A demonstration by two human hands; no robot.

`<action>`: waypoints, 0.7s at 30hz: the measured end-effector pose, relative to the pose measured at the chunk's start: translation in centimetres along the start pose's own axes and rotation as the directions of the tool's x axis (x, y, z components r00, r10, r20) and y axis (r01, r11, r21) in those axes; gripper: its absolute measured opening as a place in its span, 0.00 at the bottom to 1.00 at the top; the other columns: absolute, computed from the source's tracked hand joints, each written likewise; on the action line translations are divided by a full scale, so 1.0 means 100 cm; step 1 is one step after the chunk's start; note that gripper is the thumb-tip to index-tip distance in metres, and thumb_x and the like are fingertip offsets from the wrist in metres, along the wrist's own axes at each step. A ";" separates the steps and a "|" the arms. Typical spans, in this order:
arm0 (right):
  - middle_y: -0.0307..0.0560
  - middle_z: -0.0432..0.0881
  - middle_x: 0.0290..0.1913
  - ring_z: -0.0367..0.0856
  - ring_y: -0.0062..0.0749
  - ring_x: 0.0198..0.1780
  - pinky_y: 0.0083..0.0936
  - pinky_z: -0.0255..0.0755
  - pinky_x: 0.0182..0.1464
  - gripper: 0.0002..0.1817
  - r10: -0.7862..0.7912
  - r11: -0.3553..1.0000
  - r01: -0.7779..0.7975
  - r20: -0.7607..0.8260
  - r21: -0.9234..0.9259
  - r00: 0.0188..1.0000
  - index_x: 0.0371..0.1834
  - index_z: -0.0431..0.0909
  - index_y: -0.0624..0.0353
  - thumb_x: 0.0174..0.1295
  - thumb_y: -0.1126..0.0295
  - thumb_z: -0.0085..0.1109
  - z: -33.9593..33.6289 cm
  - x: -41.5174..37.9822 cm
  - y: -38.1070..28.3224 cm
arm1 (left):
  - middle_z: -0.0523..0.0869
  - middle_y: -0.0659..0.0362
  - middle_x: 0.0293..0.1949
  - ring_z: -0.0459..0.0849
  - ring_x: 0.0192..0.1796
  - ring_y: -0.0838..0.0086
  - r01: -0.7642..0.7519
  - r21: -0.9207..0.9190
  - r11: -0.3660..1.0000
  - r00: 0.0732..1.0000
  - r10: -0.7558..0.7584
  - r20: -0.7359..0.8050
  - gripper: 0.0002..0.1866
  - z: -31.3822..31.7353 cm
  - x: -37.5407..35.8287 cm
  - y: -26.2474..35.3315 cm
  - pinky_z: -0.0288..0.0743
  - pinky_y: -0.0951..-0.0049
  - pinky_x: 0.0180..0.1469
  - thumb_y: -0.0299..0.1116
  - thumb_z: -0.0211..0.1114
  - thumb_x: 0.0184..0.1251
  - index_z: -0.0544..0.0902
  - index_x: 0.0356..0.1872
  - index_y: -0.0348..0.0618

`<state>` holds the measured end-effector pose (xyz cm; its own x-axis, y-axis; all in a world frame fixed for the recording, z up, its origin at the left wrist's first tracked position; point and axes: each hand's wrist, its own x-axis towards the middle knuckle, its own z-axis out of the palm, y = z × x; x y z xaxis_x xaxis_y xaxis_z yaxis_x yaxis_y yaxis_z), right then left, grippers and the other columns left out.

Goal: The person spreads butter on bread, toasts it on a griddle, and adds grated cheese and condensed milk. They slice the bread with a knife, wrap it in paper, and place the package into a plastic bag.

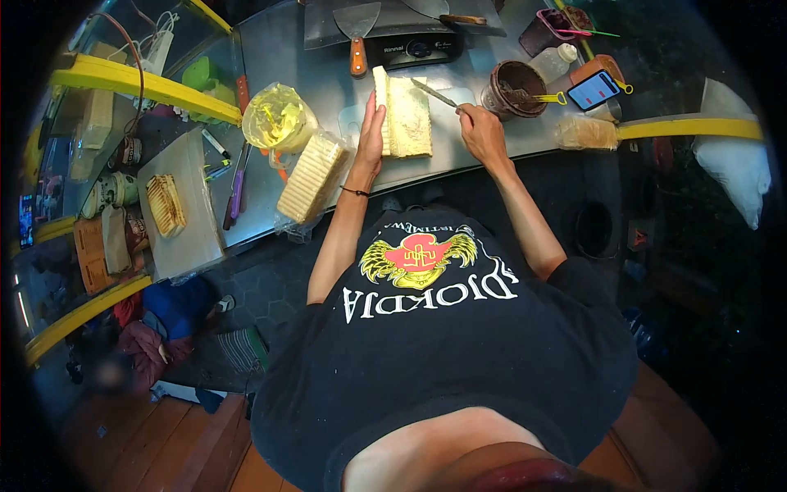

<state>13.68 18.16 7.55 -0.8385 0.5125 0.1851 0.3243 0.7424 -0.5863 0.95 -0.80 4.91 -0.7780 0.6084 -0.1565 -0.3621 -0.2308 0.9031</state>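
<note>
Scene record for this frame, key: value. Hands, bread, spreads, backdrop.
left_hand: left hand against the left side of the opened pale rectangular bread
right_hand: right hand grips slim metal spreading knife
knife_blade: over bread; contact unclear
spread_left: clear plastic tub with pale-yellow spread
spread_right: brown round tub with dark spread
nearby_bread: plastic-wrapped pale ridged loaf, left of left hand
back: black Rinnai appliance, wooden-handled metal scraper

Near the counter's point(261, 211) front edge, two hands point(372, 135) point(484, 134) (one knife point(433, 93) held), one opened loaf point(408, 123); toward the right, one phone point(595, 89).
</note>
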 end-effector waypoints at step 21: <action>0.53 0.79 0.31 0.80 0.51 0.35 0.42 0.73 0.40 0.11 -0.027 0.998 0.034 0.156 -0.044 0.987 0.43 0.85 0.56 0.64 0.67 0.55 -0.031 -0.056 -0.027 | 0.72 0.57 0.67 0.72 0.67 0.71 0.006 -0.270 0.963 1.000 -0.010 -0.011 0.27 -0.009 0.007 -0.009 0.64 0.70 0.69 0.42 0.47 0.80 0.60 0.73 0.40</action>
<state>18.86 14.58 10.55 -0.9048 0.4191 0.0756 0.3147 0.7777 -0.5442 0.31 -0.83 3.66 -0.7800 0.6023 -0.1697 -0.4925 -0.4235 0.7603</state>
